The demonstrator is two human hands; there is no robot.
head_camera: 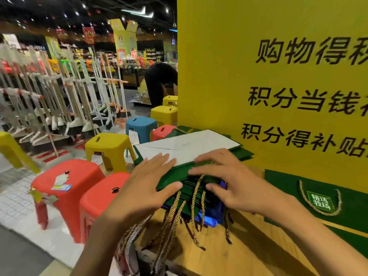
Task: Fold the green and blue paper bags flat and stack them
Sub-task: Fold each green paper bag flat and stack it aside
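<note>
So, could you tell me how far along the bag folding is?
Done: a stack of flattened green bags with a blue bag underneath. In hand: left hand and right hand press the top bag flat. Left: a separate green bag lies to the right, unstacked.

L hand point(145, 180), R hand point(235, 176) on green bags point(173, 174)

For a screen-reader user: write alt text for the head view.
The left hand and right hand press flat on a stack of folded green paper bags with gold rope handles, on a wooden table beside a yellow sign. A blue bag shows beneath; coloured plastic stools stand left.
</note>
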